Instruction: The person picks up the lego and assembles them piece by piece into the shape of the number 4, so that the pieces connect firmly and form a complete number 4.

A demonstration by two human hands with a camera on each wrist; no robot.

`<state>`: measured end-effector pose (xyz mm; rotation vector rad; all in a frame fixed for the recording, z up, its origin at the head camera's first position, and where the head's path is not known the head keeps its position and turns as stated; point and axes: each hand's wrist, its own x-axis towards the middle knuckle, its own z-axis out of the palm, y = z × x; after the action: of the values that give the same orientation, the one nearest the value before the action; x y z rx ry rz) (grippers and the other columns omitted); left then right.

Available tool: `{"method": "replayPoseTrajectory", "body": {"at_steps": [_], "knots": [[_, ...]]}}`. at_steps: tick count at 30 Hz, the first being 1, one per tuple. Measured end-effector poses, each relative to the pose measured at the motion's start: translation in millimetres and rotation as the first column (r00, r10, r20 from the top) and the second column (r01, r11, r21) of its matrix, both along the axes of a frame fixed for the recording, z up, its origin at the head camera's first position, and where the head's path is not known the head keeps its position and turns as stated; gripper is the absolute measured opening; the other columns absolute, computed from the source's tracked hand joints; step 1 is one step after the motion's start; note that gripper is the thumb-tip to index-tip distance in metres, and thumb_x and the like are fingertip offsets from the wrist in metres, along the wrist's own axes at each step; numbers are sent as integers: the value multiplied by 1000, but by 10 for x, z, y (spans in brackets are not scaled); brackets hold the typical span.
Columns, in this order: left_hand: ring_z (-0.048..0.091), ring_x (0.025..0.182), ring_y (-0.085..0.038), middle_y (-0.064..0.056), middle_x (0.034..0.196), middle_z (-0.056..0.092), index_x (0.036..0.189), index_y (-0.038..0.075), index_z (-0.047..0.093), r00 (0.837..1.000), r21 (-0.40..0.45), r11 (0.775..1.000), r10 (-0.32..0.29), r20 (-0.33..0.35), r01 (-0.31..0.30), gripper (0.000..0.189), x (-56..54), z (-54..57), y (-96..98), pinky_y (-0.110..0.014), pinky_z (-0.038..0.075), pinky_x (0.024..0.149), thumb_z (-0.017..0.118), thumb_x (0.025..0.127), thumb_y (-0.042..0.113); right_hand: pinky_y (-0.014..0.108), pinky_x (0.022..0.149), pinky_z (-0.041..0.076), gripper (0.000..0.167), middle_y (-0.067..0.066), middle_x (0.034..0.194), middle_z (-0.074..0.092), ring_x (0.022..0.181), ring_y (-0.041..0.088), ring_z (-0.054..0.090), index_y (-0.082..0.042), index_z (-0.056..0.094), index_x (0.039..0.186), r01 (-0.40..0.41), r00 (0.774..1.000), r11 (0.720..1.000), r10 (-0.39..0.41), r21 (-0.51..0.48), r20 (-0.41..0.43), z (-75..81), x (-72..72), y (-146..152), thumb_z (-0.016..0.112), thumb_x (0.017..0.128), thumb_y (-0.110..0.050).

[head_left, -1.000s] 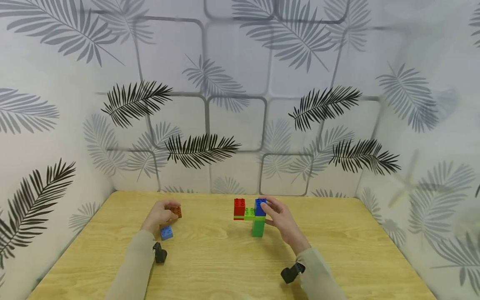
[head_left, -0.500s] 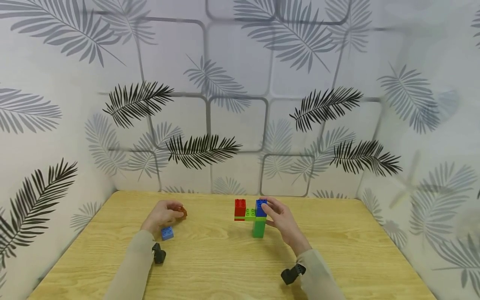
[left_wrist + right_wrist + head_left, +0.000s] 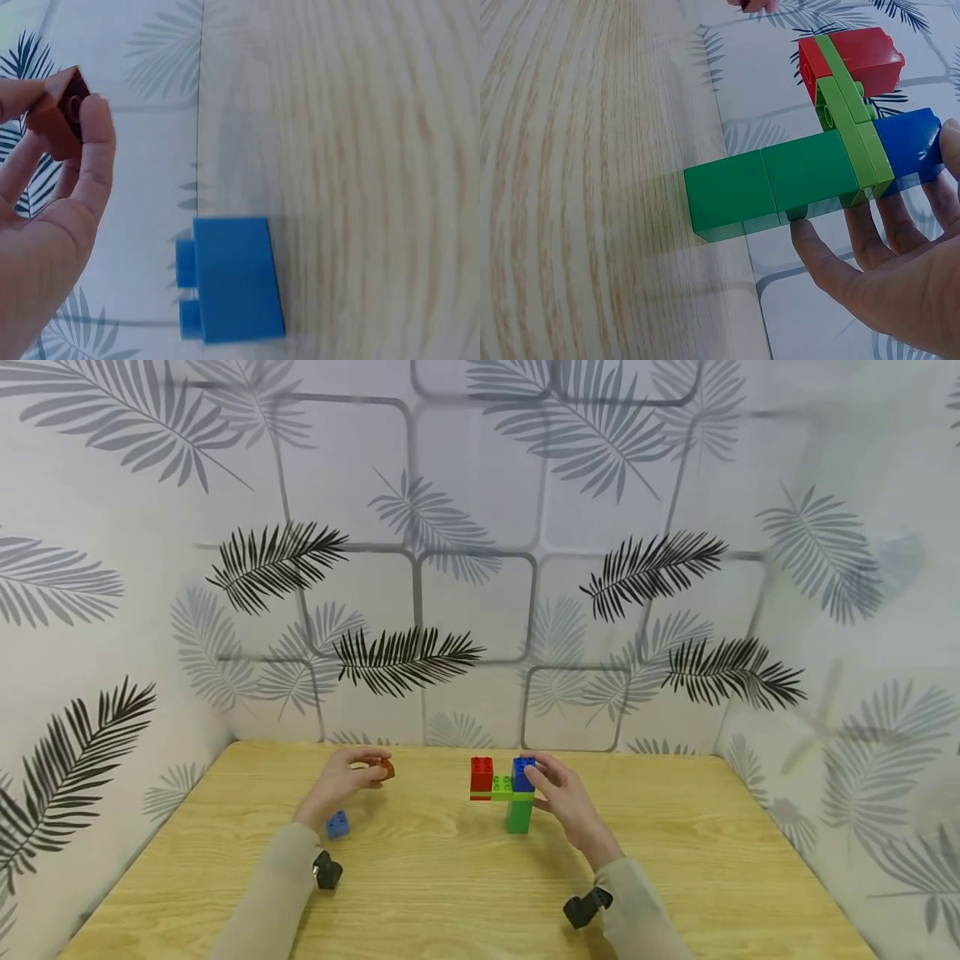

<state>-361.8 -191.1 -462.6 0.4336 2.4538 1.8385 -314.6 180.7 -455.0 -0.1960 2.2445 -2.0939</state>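
Note:
In the head view my left hand is raised at the left, pinching a brown toy brick. The left wrist view shows that brown brick between thumb and fingers, its hollow underside partly visible. A light blue brick lies on the table below that hand. My right hand grips a brick structure, its thumb on the dark blue brick at the top. Two green bricks form the column. A lime plate extends left from it, bearing a red brick.
The wooden table meets a leaf-patterned backdrop at its far edge. Similar patterned sides rise left and right. A small black camera sits on the left wrist, another black camera on the right.
My left hand has lifted the brown brick and carried it right and slightly away, turning it on the way. The right hand and the brick structure stay in place.

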Motion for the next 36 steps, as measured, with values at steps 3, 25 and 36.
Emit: {"method": "replayPoseTrajectory", "body": {"at_steps": [3,25,36], "knots": [[66,102,-24,-24,126,56,131,0,59,1000,52,999,11,-20,-10,35,13,22,74,-36,58,84,61,97,9,55,103,45,41,14,138,54,119,26,58,-18,53,140,-5,1000,1000,5,6,-3,0,10,3,55,101,-32],[71,88,-24,-15,106,72,120,6,68,956,249,966,138,-260,-72,32,120,154,707,-28,59,75,67,95,25,49,96,52,39,18,137,54,114,25,61,-16,53,140,-7,997,999,11,49,-75,-59,1,27,54,102,-25],[68,105,-22,-20,119,68,127,0,64,963,176,983,92,-255,-47,34,240,360,953,-19,54,85,65,94,11,44,99,51,40,16,134,56,116,25,60,-17,53,140,-26,996,997,32,75,-78,-48,-39,51,57,101,-22]]}}
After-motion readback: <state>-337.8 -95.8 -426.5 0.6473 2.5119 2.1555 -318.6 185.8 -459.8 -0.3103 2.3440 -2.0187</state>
